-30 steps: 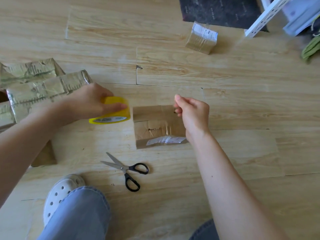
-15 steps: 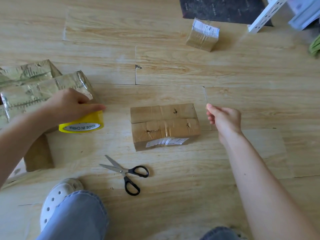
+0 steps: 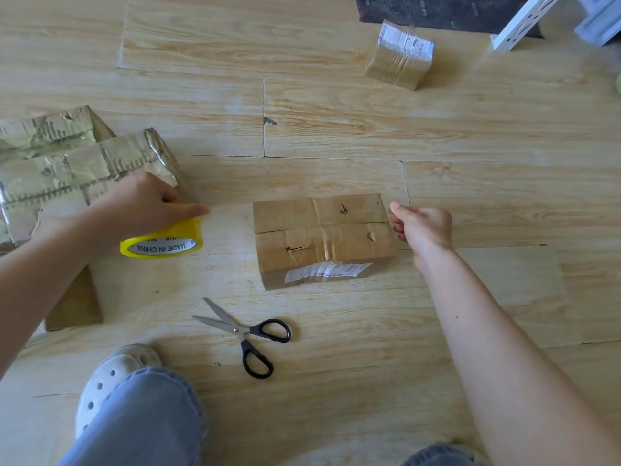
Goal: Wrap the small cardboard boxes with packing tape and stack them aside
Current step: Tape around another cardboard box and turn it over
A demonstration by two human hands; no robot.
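Note:
A small brown cardboard box (image 3: 322, 235) with a white label on its front lies on the wooden floor in the middle. My left hand (image 3: 141, 210) grips a yellow roll of packing tape (image 3: 163, 242) to the left of the box. My right hand (image 3: 421, 227) pinches the free end of the clear tape at the box's right edge. The clear strip (image 3: 232, 210) stretches from the roll across the top of the box. A taped small box (image 3: 400, 55) stands far back on the right.
Black-handled scissors (image 3: 248, 334) lie open on the floor in front of the box. A large taped carton (image 3: 67, 163) stands at the left behind my left hand. My white shoe (image 3: 114, 375) and jeans leg are below. A dark mat (image 3: 437, 8) and white rack (image 3: 524, 21) lie at the back right.
My hands have pulled apart: the right hand drew the tape end rightwards past the box, the left took the roll leftwards. The box top is now uncovered by the hand.

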